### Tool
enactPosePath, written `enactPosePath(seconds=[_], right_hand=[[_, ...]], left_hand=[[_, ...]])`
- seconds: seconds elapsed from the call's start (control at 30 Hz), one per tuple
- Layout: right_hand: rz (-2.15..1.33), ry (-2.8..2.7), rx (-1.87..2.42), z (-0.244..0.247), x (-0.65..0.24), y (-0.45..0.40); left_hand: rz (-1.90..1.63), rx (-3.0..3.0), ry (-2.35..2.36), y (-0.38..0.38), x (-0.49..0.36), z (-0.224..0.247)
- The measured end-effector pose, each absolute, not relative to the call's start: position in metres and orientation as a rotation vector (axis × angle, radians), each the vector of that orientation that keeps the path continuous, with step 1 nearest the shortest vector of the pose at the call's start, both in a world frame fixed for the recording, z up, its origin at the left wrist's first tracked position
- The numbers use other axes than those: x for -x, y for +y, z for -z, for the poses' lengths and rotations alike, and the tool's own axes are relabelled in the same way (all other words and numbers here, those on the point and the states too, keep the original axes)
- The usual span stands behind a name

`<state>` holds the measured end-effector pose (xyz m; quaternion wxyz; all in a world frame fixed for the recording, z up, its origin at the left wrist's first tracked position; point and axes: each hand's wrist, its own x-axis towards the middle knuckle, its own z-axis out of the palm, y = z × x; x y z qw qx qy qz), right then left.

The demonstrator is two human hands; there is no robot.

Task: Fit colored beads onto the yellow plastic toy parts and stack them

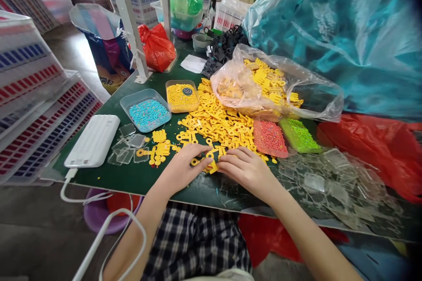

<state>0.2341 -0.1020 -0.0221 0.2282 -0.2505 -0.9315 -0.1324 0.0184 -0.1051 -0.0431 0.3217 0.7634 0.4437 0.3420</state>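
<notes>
On the green table, a heap of yellow plastic pieces (224, 120) spreads beyond my hands. My left hand (184, 164) has its thumb and fingers around small yellow pieces at the heap's front edge. Facing it, my right hand (245, 169) has curled fingers touching the same spot. A yellow piece (211, 167) shows between the two hands, its far end against my right fingertips. Trays of blue beads (150, 114) and yellow beads (182, 96) stand to the left. Red beads (271, 136) and green beads (300, 135) lie to the right.
A white power bank (93, 141) with a cable lies at the left. Clear plastic squares (127, 147) are near it, and many clear pieces (336, 184) cover the right. Behind are an open bag of yellow parts (263, 83), black parts (227, 46) and a red bag (158, 48).
</notes>
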Motion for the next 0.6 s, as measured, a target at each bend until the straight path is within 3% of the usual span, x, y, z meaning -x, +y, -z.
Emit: enactPosePath(seconds=[0.27,0.6], right_hand=[[0.173,-2.507,0.769,0.030,-0.234,-0.088],[0.062,-2.168,1.348,0.028,-0.316,-0.111]], left_hand=[[-0.962,-1.738,1.293,-0.105,-0.018,0.040],[-1.082,-1.816,1.631,-0.097,-0.014,0.047]])
